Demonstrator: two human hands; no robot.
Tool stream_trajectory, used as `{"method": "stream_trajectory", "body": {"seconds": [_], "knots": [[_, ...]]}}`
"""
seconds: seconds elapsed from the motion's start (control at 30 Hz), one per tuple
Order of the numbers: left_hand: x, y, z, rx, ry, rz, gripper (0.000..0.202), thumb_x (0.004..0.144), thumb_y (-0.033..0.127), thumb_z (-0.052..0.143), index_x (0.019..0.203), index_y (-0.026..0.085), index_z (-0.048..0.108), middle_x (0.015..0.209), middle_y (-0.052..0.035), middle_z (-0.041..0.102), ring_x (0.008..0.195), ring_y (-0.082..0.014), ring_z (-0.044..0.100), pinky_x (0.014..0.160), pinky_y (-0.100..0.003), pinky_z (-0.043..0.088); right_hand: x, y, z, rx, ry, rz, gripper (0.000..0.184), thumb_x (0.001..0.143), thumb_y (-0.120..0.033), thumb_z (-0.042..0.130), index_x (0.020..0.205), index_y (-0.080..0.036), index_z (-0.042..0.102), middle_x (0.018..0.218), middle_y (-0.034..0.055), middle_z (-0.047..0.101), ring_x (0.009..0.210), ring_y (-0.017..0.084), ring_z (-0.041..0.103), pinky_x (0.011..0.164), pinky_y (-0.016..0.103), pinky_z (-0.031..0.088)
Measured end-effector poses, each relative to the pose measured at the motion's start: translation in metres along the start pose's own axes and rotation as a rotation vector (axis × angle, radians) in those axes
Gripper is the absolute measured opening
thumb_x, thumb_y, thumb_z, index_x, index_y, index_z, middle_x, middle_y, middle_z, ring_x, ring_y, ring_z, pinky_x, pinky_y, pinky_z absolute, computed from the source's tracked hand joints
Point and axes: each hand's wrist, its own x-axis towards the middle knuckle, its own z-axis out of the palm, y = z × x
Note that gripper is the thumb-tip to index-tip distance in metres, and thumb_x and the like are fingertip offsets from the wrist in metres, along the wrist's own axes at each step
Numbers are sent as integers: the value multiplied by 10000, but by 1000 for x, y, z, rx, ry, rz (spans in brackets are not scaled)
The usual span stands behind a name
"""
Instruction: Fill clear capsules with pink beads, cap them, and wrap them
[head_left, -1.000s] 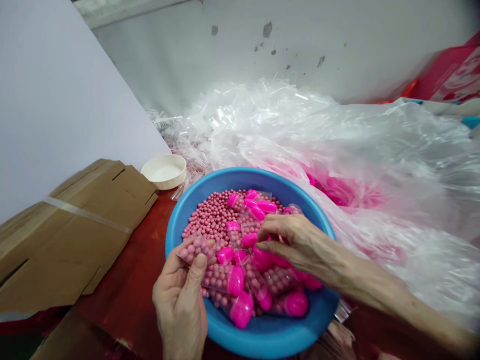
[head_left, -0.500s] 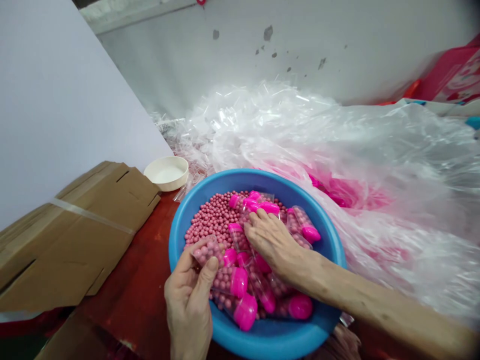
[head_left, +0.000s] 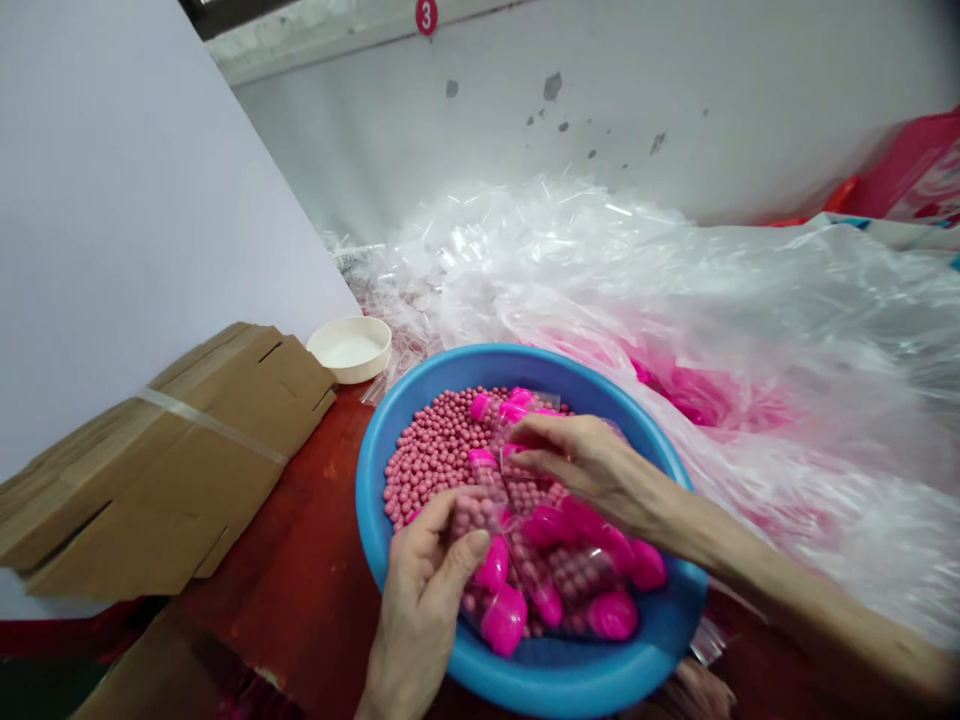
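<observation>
A blue basin holds loose pink beads and several clear bead-filled tubes with bright pink caps. At the basin's near left side, my left hand is closed, with thumb and fingers pinching a clear bead-filled tube. My right hand reaches in from the right, above the heap of capped tubes. Its fingers are curved, with a gap between thumb and forefinger. Whether its fingertips touch the pink-capped tube below them, I cannot tell.
Flattened cardboard boxes lie at the left on the red table. A shallow white dish stands behind the basin's left side. Clear plastic bags, some with pink pieces inside, are heaped behind and right, against the wall.
My right hand has lifted from the far tubes and moved slightly right, its fingers parting. More pink-capped tubes now lie beneath it. My left hand still holds its tube. The view has shifted slightly.
</observation>
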Motion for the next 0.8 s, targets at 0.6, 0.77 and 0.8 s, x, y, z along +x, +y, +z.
{"method": "stream_trajectory", "body": {"seconds": [0.6,0.77,0.8], "knots": [[5,0,2,-162,-61,-77,211,797,181,678,998,231,719,802,27,659,713,-94,547,684,-172,447,4,-48,9,161,104,-59,368,967,-214,430,602,-173,418,596,-47,408,537,82,374,518,228,302],[7,6,6,-457,-103,-208,131,734,187,747,864,203,746,726,9,655,642,-84,568,630,-159,468,0,-44,13,-87,91,-196,236,927,-133,398,841,-180,613,820,44,634,667,142,562,578,253,447],[7,8,8,-524,-116,-253,116,718,196,762,832,188,745,698,0,652,626,-92,581,601,-163,475,-3,-41,13,-140,78,-200,237,921,-130,397,932,-183,628,881,59,656,719,158,591,619,271,481]]}}
